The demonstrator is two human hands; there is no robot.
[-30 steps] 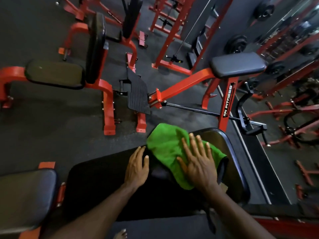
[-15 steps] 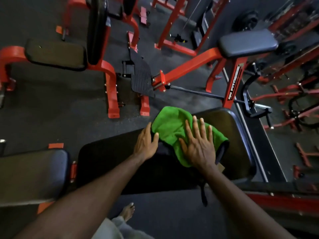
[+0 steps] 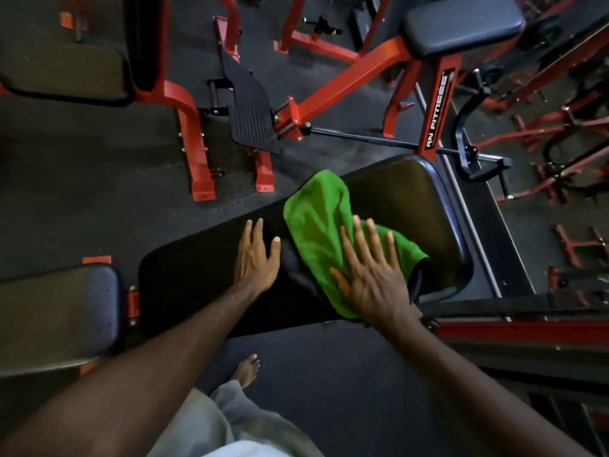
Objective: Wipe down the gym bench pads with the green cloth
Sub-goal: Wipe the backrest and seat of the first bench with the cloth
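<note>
A long black bench pad point(image 3: 197, 285) stretches from lower left to upper right across the middle of the view. The green cloth point(image 3: 316, 219) lies spread on its right half. My right hand point(image 3: 372, 275) presses flat on the cloth's near part, fingers straight and spread. My left hand point(image 3: 258, 255) rests flat on the bare pad just left of the cloth, fingers straight. A second, shorter pad point(image 3: 56, 311) adjoins the bench at the left.
Red-framed gym machines surround the bench: a seat with backrest point(image 3: 66, 74) at upper left, a black footplate point(image 3: 250, 110) ahead, a padded rest point(image 3: 461, 24) on a red post at upper right. More red frames stand right. My bare foot point(image 3: 247, 371) is on the dark floor.
Both hands and the cloth hold about the same spot on the pad. The view has tilted down, showing my foot and trouser leg.
</note>
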